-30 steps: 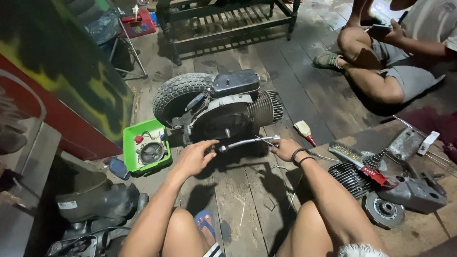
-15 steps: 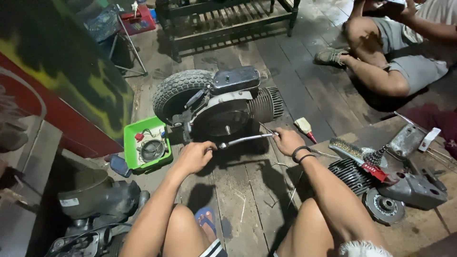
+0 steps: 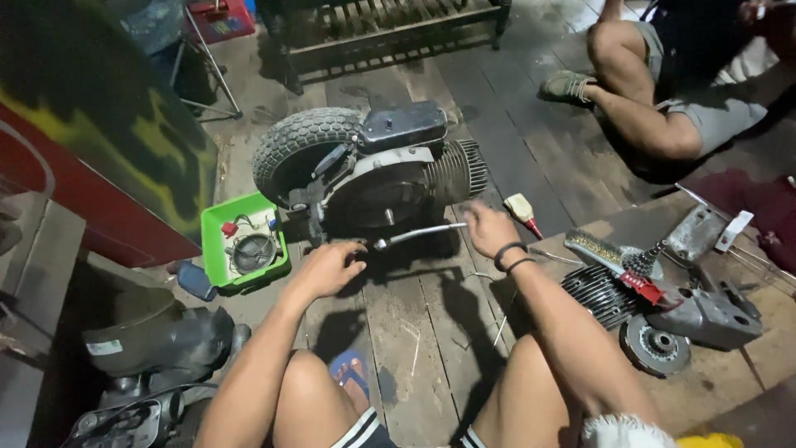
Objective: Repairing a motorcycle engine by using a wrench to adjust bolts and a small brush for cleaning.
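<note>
Green tray, grey engine (black knobbly tyre), red-handled brush.

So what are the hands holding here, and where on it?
Both hands are on the bent metal lever beside the scooter engine: the right hand grips its right end, the left hand rests at its left, socket end.

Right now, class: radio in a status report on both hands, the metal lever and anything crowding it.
Left hand at the metal lever socket end. Right hand grips its other end. Engine directly behind; green tray to the left.
</note>
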